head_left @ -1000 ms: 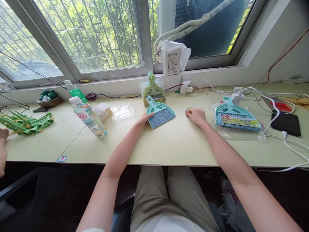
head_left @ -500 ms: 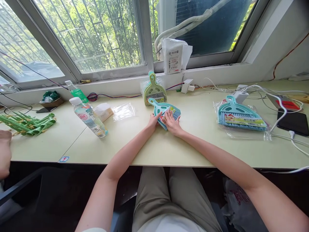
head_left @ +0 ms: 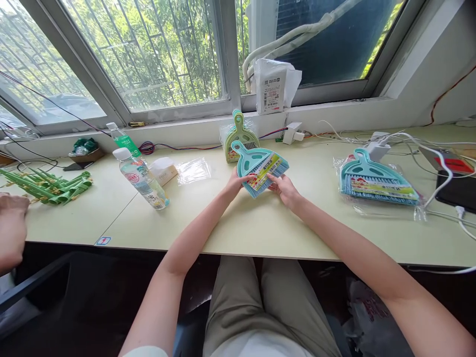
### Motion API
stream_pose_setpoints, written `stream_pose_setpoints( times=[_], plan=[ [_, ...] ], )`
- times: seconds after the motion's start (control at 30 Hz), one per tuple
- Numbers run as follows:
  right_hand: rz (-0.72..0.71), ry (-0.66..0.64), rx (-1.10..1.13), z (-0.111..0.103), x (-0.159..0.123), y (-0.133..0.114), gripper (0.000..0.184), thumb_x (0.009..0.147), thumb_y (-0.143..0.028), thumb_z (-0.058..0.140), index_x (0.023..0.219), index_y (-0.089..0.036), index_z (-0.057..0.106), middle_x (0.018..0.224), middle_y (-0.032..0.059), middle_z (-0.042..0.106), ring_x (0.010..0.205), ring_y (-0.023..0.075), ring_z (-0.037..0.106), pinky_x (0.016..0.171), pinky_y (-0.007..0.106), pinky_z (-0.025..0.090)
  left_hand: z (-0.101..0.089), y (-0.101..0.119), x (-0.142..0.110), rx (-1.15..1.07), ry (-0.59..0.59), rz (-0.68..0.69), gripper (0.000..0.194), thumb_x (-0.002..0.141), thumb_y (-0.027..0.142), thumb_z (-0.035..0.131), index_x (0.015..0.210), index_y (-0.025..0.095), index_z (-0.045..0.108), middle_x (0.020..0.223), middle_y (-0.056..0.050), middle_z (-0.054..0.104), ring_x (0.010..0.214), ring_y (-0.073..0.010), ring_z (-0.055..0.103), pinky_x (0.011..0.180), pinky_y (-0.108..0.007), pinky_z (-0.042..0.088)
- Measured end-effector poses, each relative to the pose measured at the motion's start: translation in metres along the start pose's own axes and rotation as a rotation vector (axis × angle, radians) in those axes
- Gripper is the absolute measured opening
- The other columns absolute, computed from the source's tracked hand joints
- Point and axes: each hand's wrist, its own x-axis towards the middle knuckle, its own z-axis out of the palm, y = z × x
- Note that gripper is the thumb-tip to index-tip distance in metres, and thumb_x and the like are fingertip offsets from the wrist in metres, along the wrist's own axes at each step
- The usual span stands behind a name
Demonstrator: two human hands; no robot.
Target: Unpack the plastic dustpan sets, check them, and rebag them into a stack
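Note:
A turquoise dustpan and brush set (head_left: 259, 163) with a printed yellow-green label is held tilted above the table, its handle pointing up and left. My left hand (head_left: 237, 182) grips its lower left edge, thumb on the front. My right hand (head_left: 285, 190) pinches the lower right edge by the bristles. Behind it, green and turquoise dustpan sets (head_left: 241, 133) stand in clear plastic against the wall. Off to the right lies a pile of turquoise dustpan sets (head_left: 379, 181) on clear wrapping.
Two bottles, a clear one (head_left: 143, 181) and a green-labelled one (head_left: 124, 140), stand left near a tissue pack (head_left: 163, 171) and a flat plastic bag (head_left: 194, 171). Another person's hand (head_left: 13, 218) is beside green bundles (head_left: 55, 187). White cables (head_left: 442, 168) and a phone (head_left: 457, 187) lie right.
My right hand has slid off the label's front to the set's lower right edge. The set is now raised and turned so its label shows. The view has shifted slightly.

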Motion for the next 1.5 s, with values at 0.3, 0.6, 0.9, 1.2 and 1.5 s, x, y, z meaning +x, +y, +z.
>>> stream_pose_setpoints(
  times=[0.3, 0.6, 0.9, 1.2, 1.5],
  plan=[
    [0.078, 0.076, 0.088, 0.002, -0.008, -0.015, 0.018, 0.075, -0.008, 0.071, 0.087, -0.019, 0.062, 0.096, 0.0023, 0.074, 0.077, 0.0164, 0.073, 0.074, 0.034, 0.066, -0.085, 0.010, 0.024, 0.942, 0.625, 0.221, 0.036, 0.096, 0.024, 0.039, 0.127, 0.021, 0.057, 0.140, -0.013, 0.050, 0.135, -0.0274, 0.041, 0.112, -0.043, 0.034],
    [0.088, 0.045, 0.013, 0.003, -0.008, -0.012, 0.018, 0.075, -0.009, 0.072, 0.089, -0.018, 0.064, 0.095, 0.0053, 0.075, 0.078, 0.0186, 0.074, 0.075, 0.036, 0.066, -0.128, 0.014, 0.017, 1.473, 0.554, -0.234, 0.027, 0.093, 0.037, 0.047, 0.097, 0.020, 0.067, 0.110, -0.012, 0.068, 0.113, -0.0285, 0.059, 0.098, -0.041, 0.044],
    [0.089, 0.042, -0.007, 0.003, -0.009, -0.012, 0.020, 0.071, -0.010, 0.075, 0.087, -0.018, 0.064, 0.091, 0.0052, 0.075, 0.080, 0.0206, 0.074, 0.076, 0.038, 0.065, -0.134, 0.012, 0.016, 1.426, 0.562, -0.212, 0.034, 0.084, 0.008, 0.047, 0.110, 0.020, 0.064, 0.115, -0.014, 0.065, 0.115, -0.0278, 0.058, 0.097, -0.039, 0.045],
    [-0.051, 0.061, 0.107, -0.004, -0.008, -0.029, 0.022, 0.070, -0.017, 0.079, 0.087, -0.020, 0.064, 0.090, 0.0019, 0.074, 0.080, 0.0186, 0.073, 0.085, 0.039, 0.063, -0.087, 0.030, 0.015, 1.237, 0.658, 0.378, 0.038, 0.087, 0.003, 0.039, 0.103, 0.024, 0.066, 0.106, -0.010, 0.064, 0.109, -0.0265, 0.057, 0.090, -0.037, 0.046],
    [-0.070, -0.127, 0.096, -0.014, -0.004, -0.041, 0.026, 0.068, -0.020, 0.081, 0.091, -0.018, 0.069, 0.097, 0.0046, 0.076, 0.087, 0.0209, 0.073, 0.084, 0.038, 0.062, -0.056, 0.014, 0.014, 1.135, 0.540, 0.426, 0.026, 0.090, 0.012, 0.047, 0.102, 0.025, 0.066, 0.103, -0.008, 0.064, 0.102, -0.0250, 0.057, 0.082, -0.036, 0.047]
  ],
)
